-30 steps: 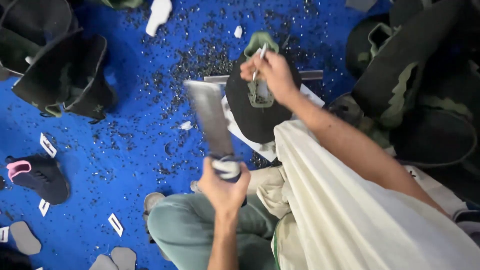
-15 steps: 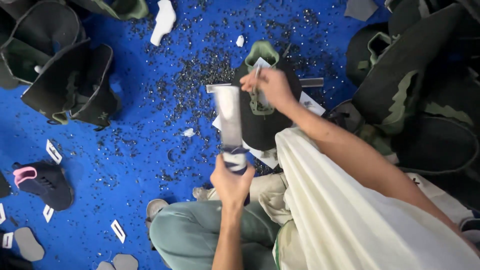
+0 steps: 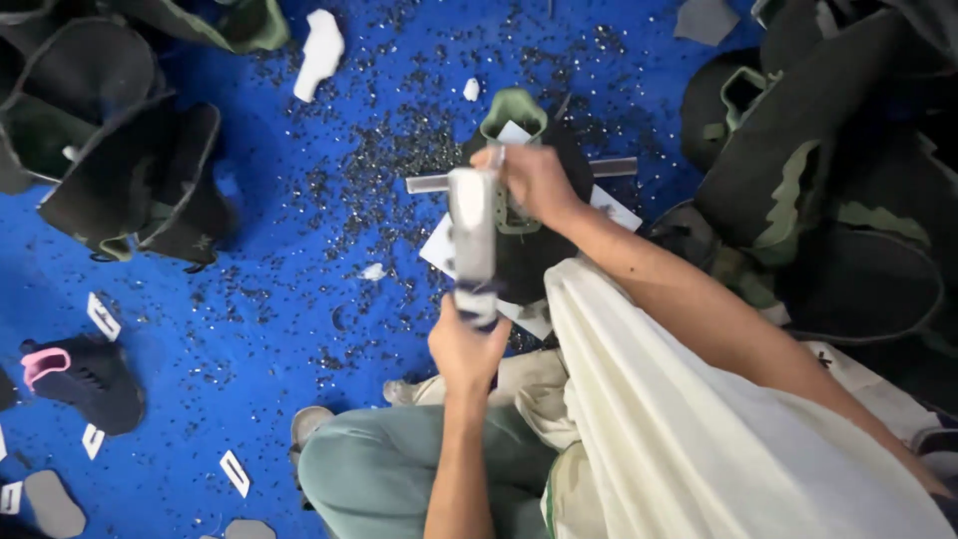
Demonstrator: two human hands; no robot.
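We sit in a shoemaking workshop: a blue floor [image 3: 200, 329] strewn with dark punch scraps, unfinished black shoe uppers [image 3: 130, 170] heaped at ten and two o'clock.

Flat grey block [image 3: 473, 225] — upright over black shoe upper [image 3: 524, 250], green-collared.

dull grey metal blade [image 3: 473, 235], broad and flat, above a matt black cloth shoe upper [image 3: 524, 230] with green trim, on white paper [image 3: 444, 250]; glossy blue sheet floor [image 3: 279, 299] strewn with rough dark punchings; a smooth grey metal bar [image 3: 614, 167] beneath
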